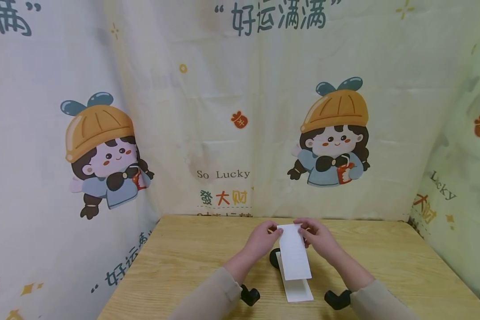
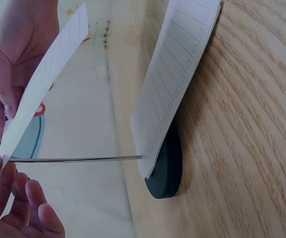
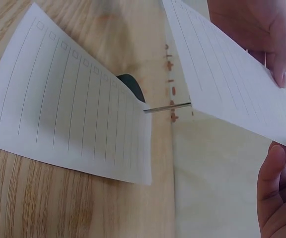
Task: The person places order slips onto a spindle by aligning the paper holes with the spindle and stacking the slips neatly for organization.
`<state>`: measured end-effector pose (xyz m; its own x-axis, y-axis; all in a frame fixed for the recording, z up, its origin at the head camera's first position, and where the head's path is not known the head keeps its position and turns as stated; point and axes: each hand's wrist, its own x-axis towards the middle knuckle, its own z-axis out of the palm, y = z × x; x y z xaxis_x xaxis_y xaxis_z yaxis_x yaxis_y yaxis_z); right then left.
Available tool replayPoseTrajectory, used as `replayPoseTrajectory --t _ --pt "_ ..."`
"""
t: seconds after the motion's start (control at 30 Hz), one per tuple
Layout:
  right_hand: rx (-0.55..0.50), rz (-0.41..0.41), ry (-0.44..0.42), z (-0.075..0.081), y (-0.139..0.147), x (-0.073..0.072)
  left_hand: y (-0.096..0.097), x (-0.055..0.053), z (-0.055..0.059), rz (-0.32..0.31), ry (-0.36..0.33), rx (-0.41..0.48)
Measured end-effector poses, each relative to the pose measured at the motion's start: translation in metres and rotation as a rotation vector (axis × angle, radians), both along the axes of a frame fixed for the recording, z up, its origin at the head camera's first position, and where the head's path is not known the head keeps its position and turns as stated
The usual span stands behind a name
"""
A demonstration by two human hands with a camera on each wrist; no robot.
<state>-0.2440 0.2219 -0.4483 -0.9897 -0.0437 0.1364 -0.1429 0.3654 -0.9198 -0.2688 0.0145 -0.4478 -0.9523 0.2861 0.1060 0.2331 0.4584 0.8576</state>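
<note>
A sheet of lined paper [image 1: 294,258] is held up by its far edge in both hands. My left hand [image 1: 262,240] pinches one corner, thumb on the near face; my right hand [image 1: 318,238] pinches the other corner the same way. Below it, several lined sheets with small checkboxes [image 2: 175,74] lie at the foot of a thin metal spike [image 2: 78,159] that rises from a round black base [image 2: 165,168]. In the left wrist view the spike's top end meets the held sheet close to the left fingertips. The spike's tip is hidden behind the sheet and fingers.
The wooden table [image 1: 192,258] extends to both sides of the hands. A printed cloth [image 1: 220,133] hangs behind it and along both sides. Black wrist camera pieces [image 1: 338,300] jut out by the beige sleeves.
</note>
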Motion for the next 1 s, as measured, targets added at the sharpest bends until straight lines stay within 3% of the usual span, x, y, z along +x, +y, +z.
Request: replayPoseTrajectory --t 0.23,0.63,1.0 --pt "-0.002 -0.001 0.006 -0.0030 0.0007 0.0007 0.0018 0.0024 0.0020 -0.012 0.006 -0.011" --pt "-0.021 0.026 0.024 -0.0025 0.0030 -0.0022 0.0064 -0.0027 0.0023 -0.005 0.035 -0.036" --pt "-0.031 0.033 0.023 -0.0028 0.0044 -0.0044 0.0100 -0.0050 0.0045 0.012 -0.035 -0.023"
